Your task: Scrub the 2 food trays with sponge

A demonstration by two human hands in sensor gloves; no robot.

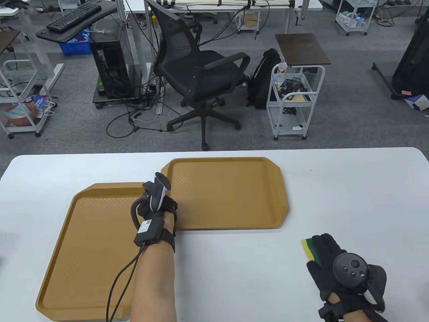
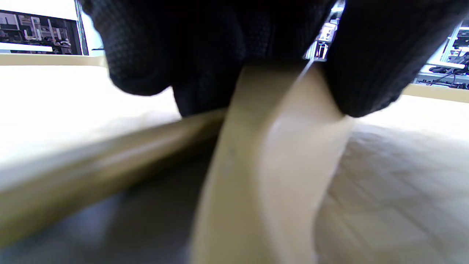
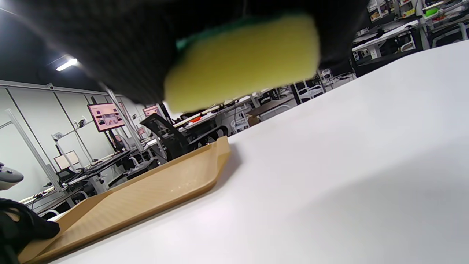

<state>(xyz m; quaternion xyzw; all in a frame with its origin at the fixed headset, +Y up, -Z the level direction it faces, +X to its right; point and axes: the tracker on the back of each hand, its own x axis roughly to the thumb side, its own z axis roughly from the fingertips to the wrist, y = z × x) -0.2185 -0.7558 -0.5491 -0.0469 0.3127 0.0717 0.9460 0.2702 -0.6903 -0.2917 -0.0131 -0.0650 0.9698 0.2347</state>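
The left hand (image 1: 157,204) grips the trays' (image 1: 228,194) overlapping rims; the right hand (image 1: 330,260) clutches the sponge (image 1: 310,250) near the surface's (image 1: 234,268) front right edge

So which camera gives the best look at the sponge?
The right wrist view: the sponge fills the top, yellow with a green edge, held by the right hand. The table view shows only a yellow-green corner past the fingers. The left wrist view shows none.
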